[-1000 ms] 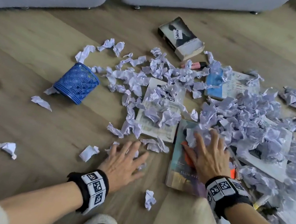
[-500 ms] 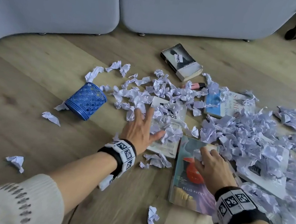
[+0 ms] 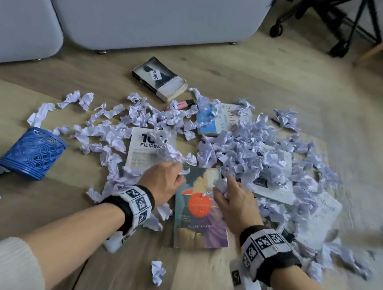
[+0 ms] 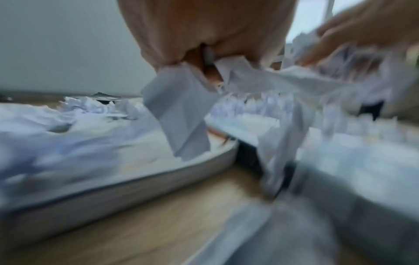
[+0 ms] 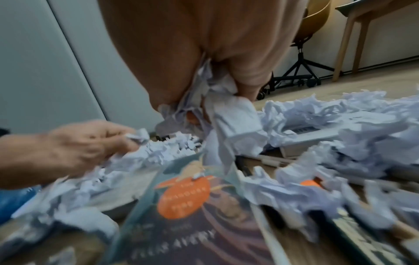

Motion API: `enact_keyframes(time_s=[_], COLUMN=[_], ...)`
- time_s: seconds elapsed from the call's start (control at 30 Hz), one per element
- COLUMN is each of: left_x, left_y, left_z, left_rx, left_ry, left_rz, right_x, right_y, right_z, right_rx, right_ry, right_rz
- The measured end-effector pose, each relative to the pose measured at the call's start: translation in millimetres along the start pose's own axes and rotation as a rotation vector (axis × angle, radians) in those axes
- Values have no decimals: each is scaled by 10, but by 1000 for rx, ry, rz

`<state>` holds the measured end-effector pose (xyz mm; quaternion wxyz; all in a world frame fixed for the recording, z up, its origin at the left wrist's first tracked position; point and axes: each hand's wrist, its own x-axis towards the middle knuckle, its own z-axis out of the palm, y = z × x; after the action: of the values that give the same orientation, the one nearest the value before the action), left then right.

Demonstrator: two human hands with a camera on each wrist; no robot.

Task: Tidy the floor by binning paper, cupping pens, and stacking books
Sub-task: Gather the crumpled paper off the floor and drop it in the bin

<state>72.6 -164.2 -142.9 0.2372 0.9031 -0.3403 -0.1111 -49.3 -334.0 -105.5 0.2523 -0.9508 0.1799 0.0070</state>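
Lying on its side at the left of the frame, the blue mesh pen cup [image 3: 32, 154] rests on the wooden floor [image 3: 29, 195] among scattered crumpled paper scraps [image 3: 246, 153]. Right of it, the white "Filipino" book [image 3: 145, 153] lies half covered in scraps. The left hand [image 3: 163, 183] has its fingers curled around a bunch of paper at that book's lower right corner. Just beside it, the Ellis Avery book [image 3: 198, 225] lies flat at lower centre. Above its cover the right hand [image 3: 234, 201] clenches a wad of crumpled paper [image 5: 229, 123]. A pink highlighter [image 3: 181, 105] lies near the grey sofa [image 3: 144, 6], upper centre.
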Motion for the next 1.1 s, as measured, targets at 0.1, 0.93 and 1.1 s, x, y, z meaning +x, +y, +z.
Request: enact_keyframes(time_s=[0.1,0.93,1.1], left_x=[-2,-123,-100], left_y=[414,1194,1090], left_z=[-180,496,337], left_rx=[-229,-211,-233], left_ry=[106,-210,-141], left_rz=[120,272,239], right_x=[-46,-1594,-1614], right_y=[-242,983,889], right_z=[-114,-2131,-2040], right_rx=[143,-47,-212], right_ry=[89,411,245], right_rz=[-19,1554,1425])
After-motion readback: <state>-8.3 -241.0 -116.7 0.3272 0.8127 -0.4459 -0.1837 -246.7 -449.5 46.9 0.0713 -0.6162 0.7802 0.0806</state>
